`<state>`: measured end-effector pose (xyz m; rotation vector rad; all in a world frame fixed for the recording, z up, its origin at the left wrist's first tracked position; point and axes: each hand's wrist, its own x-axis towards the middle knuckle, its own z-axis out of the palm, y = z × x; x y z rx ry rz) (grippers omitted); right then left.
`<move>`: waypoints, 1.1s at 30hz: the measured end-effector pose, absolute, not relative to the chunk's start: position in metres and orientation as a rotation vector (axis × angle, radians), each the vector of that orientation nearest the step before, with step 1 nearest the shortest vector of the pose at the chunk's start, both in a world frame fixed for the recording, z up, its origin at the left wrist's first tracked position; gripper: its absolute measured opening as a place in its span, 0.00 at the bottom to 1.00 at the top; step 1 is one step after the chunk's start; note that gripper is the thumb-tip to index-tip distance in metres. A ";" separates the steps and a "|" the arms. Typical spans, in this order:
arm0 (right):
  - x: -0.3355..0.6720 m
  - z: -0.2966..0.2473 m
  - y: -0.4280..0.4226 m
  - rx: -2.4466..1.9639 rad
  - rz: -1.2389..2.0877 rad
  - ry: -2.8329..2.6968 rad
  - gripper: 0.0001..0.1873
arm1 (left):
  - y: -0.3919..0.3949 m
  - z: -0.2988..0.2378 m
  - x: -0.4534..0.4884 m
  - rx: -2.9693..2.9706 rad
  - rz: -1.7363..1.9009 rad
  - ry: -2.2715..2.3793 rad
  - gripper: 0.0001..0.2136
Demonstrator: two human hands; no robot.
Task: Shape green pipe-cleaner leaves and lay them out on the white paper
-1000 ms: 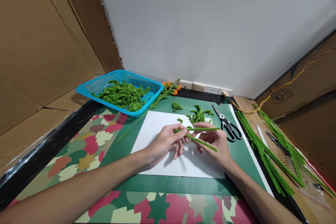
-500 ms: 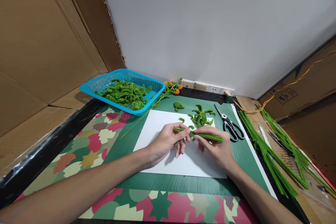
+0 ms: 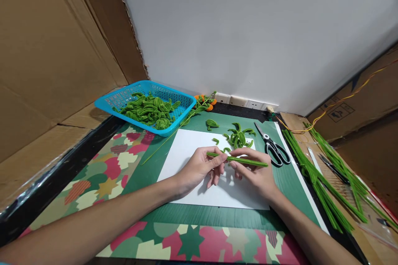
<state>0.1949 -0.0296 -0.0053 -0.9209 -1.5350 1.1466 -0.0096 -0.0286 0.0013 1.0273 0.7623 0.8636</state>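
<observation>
Left hand (image 3: 203, 163) pinches one end of the green stem (image 3: 248, 161) above the white sheet (image 3: 224, 196), near its right edge; right hand (image 3: 256, 169) surrounds the middle, grip unclear. Even, light pressure likely keeps it straight.

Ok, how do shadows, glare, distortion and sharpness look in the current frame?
Head view: soft shadows near the left hand and right hand on the white rectangular paper; head view: bright glare on the clear plastic film at left; head view: wide-angle stretch toward the edges; head view: the held green fuzzy strips look fairly sharp.
</observation>
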 end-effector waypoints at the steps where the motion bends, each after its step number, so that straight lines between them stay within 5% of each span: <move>1: 0.195 -0.005 -0.030 -0.931 1.172 -1.526 0.09 | -0.029 0.001 -0.010 1.030 0.865 0.770 0.19; 22: 0.191 -0.012 -0.025 -0.869 1.594 -1.157 0.13 | -0.033 0.004 -0.007 1.098 0.998 0.890 0.21; 33: 0.191 -0.007 -0.029 -0.948 1.358 -1.443 0.14 | -0.032 0.000 -0.010 1.092 0.878 0.815 0.20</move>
